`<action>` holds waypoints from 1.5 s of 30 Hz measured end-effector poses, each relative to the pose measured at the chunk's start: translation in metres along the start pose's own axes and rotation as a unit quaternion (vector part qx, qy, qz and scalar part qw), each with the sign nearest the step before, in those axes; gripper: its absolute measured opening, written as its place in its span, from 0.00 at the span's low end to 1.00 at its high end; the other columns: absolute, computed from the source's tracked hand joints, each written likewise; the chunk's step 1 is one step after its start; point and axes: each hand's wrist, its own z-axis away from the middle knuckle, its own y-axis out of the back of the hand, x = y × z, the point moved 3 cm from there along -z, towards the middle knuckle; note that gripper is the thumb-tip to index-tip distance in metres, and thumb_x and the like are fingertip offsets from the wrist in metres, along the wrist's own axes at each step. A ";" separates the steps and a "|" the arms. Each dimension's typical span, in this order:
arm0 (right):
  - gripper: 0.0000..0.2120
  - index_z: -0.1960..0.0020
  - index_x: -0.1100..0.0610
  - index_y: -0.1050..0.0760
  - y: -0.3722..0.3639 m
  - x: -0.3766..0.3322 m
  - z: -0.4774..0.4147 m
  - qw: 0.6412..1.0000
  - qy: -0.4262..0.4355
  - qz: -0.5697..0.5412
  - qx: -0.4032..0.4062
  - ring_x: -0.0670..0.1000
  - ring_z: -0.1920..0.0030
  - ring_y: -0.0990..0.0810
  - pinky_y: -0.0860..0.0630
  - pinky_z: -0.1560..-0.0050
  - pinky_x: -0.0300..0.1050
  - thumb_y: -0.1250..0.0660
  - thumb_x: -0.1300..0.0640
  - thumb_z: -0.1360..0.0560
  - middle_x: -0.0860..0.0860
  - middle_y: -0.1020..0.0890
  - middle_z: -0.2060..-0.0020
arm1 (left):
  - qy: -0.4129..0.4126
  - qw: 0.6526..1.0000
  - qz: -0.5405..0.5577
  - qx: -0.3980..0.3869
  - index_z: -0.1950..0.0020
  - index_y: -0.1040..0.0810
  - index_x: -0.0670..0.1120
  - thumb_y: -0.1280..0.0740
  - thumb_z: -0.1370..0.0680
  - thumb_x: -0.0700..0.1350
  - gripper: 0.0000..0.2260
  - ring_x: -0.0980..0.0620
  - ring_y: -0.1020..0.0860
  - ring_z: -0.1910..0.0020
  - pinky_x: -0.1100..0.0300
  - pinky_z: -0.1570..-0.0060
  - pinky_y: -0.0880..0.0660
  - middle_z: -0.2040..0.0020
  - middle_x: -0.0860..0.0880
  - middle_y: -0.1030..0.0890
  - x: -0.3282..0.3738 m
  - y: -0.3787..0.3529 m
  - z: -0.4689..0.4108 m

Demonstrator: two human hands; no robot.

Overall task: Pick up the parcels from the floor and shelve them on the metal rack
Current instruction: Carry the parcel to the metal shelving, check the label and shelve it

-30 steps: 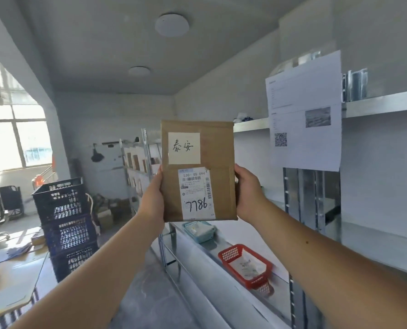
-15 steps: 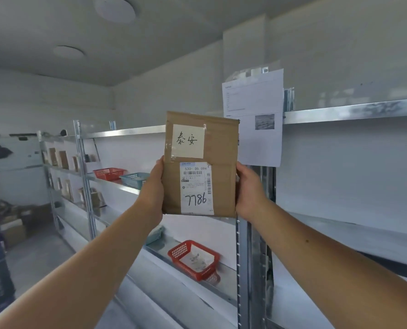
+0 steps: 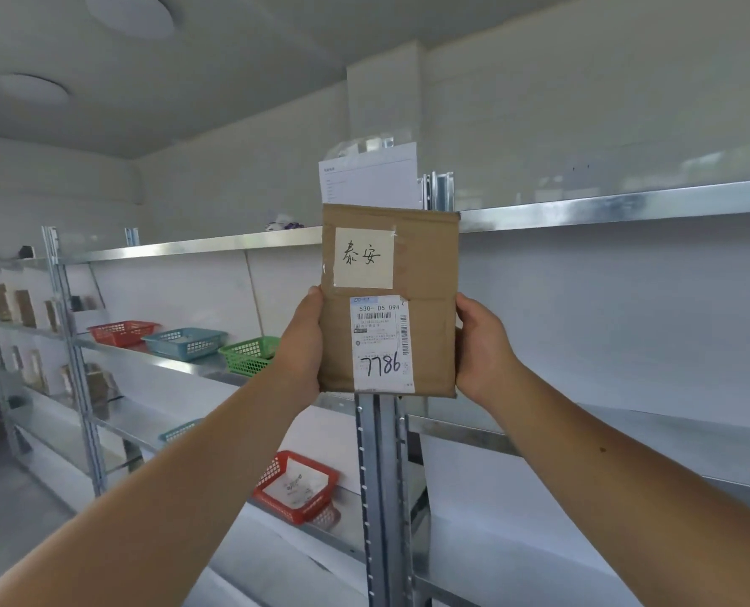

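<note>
A flat brown cardboard parcel [image 3: 430,273] stands upright at arm's length, with a handwritten white sticker on top and a shipping label marked 7786 below. My left hand [image 3: 301,339] grips its left edge and my right hand [image 3: 480,343] grips its right edge. Behind it runs the metal rack [image 3: 377,475], its upright post directly below the parcel. The shelf bays to the right of the post hold nothing that I can see.
Red [image 3: 121,332], blue [image 3: 185,342] and green [image 3: 248,353] plastic baskets sit on the middle shelf at left. Another red basket [image 3: 296,486] with a white packet lies on a lower shelf. Brown parcels [image 3: 14,304] stand on the far-left rack. A paper sheet [image 3: 369,175] hangs above.
The view has swung right, from the room with crates and window to the rack front. The parcel stays upright in both hands, now before the rack's post.
</note>
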 end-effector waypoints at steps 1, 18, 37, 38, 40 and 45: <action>0.25 0.35 0.53 0.15 0.010 -0.008 0.005 1.000 0.001 -0.001 -0.002 0.64 0.34 0.18 0.25 0.31 0.69 0.30 0.41 0.26 0.60 0.20 0.29 | -0.003 1.000 0.001 -0.006 0.44 0.14 0.55 0.42 0.18 0.68 0.23 0.49 0.11 0.57 0.52 0.54 0.19 0.54 0.52 0.10 -0.002 -0.013 0.004; 0.22 0.36 0.53 0.15 0.165 -0.118 0.108 0.997 0.037 0.002 0.065 0.64 0.37 0.16 0.24 0.33 0.70 0.33 0.42 0.23 0.59 0.17 0.33 | 0.044 0.992 0.019 -0.114 0.34 0.19 0.58 0.44 0.17 0.68 0.23 0.42 0.13 0.45 0.35 0.40 0.19 0.45 0.49 0.11 -0.054 -0.201 0.081; 0.22 0.37 0.55 0.15 0.271 -0.206 0.226 0.967 0.110 0.021 0.228 0.65 0.36 0.17 0.24 0.33 0.70 0.32 0.44 0.25 0.59 0.20 0.30 | 0.099 0.961 0.005 -0.260 0.38 0.16 0.59 0.47 0.18 0.70 0.25 0.47 0.11 0.56 0.50 0.60 0.16 0.50 0.52 0.10 -0.109 -0.353 0.135; 0.22 0.37 0.55 0.15 0.274 -0.210 0.232 0.963 0.114 0.023 0.242 0.65 0.36 0.17 0.24 0.33 0.70 0.32 0.44 0.24 0.59 0.20 0.29 | 0.103 0.957 0.008 -0.272 0.38 0.16 0.58 0.47 0.17 0.70 0.25 0.47 0.11 0.56 0.51 0.61 0.16 0.50 0.51 0.10 -0.111 -0.361 0.137; 0.22 0.36 0.55 0.16 0.280 -0.218 0.245 0.955 0.119 0.032 0.270 0.65 0.33 0.19 0.26 0.31 0.70 0.32 0.44 0.24 0.59 0.21 0.28 | 0.113 0.948 0.017 -0.297 0.38 0.16 0.58 0.47 0.17 0.70 0.25 0.47 0.11 0.55 0.49 0.58 0.15 0.49 0.51 0.10 -0.115 -0.376 0.142; 0.23 0.34 0.54 0.17 0.294 -0.235 0.278 0.934 0.140 0.035 0.326 0.65 0.32 0.20 0.27 0.31 0.72 0.32 0.45 0.24 0.59 0.22 0.27 | 0.133 0.923 0.019 -0.360 0.37 0.17 0.60 0.47 0.18 0.69 0.24 0.44 0.12 0.47 0.45 0.49 0.16 0.48 0.52 0.10 -0.130 -0.412 0.157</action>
